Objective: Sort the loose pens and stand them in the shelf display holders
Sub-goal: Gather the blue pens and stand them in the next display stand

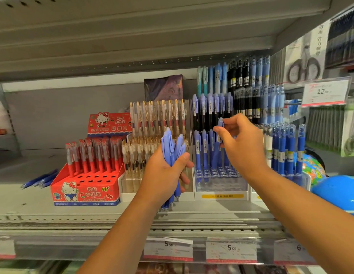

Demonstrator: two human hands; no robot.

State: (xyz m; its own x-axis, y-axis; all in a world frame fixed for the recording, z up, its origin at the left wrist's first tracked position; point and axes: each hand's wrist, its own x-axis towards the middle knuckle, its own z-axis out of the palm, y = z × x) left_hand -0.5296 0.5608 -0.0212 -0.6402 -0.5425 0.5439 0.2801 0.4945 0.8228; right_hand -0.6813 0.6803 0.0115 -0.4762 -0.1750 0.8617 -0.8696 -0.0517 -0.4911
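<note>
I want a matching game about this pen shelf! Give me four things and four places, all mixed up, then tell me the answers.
Things:
1. bunch of purple-blue pens
2. single purple-blue pen
3. red box
4. dark blue pens

Places:
A. lying flat on the shelf, far left
B. gripped in the left hand
C. standing left of the clear holder
D. pinched in the right hand

Pairs: 1-B, 2-D, 3-C, 4-A.

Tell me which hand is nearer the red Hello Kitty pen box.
Left. The left hand, gripping a bundle of blue pens, is just right of the red box; the right hand, pinching one pen, is farther right.
</note>
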